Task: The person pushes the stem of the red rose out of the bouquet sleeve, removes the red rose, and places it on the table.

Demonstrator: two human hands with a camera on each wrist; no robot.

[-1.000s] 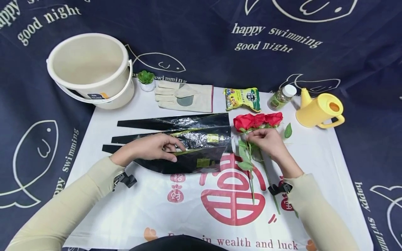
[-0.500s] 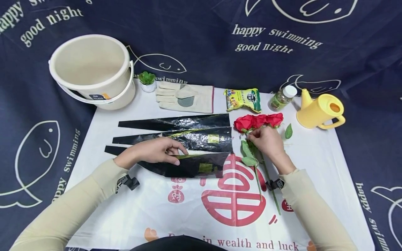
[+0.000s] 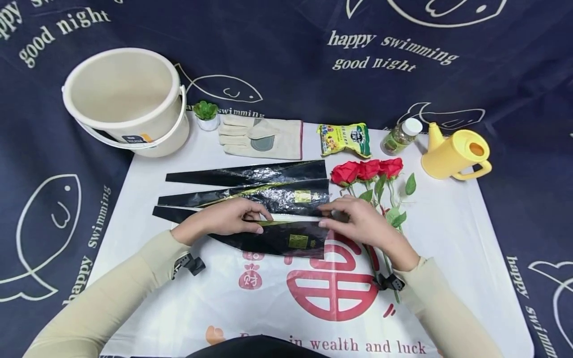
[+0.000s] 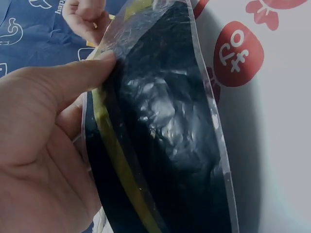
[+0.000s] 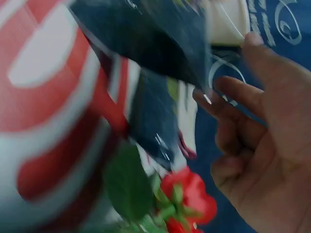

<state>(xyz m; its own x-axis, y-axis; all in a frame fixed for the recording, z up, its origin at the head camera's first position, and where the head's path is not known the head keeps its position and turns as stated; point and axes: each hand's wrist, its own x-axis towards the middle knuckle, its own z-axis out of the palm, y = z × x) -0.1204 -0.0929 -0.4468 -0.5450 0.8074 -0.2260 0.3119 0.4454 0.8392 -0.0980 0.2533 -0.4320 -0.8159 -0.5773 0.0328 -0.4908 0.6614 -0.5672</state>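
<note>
In the head view my left hand [image 3: 228,216] pinches the upper edge of the nearest black flower sleeve [image 3: 268,238], a tapering plastic wrap with a clear front and a gold label. The left wrist view has the thumb [image 4: 92,73] pressed on the sleeve's front, other fingers behind it. My right hand [image 3: 364,223] is at the wide end of this sleeve. Its thumb and fingers [image 5: 221,104] stand apart, fingertips right at the sleeve's corner. Beyond lie two more black sleeves [image 3: 273,196]. Red roses [image 3: 369,170] with green stems lie to the right, partly covered by the right hand.
Along the back stand a white bucket [image 3: 125,87], a small potted plant [image 3: 207,115], a work glove [image 3: 261,137], a yellow-green packet [image 3: 344,139], a jar [image 3: 400,136] and a yellow watering can [image 3: 456,154]. A loose leaf [image 3: 410,184] lies beside the roses.
My right hand has let go of the rose stem and moved left to the sleeve's wide end. The left hand has drawn the nearest sleeve slightly toward me and to the right.
</note>
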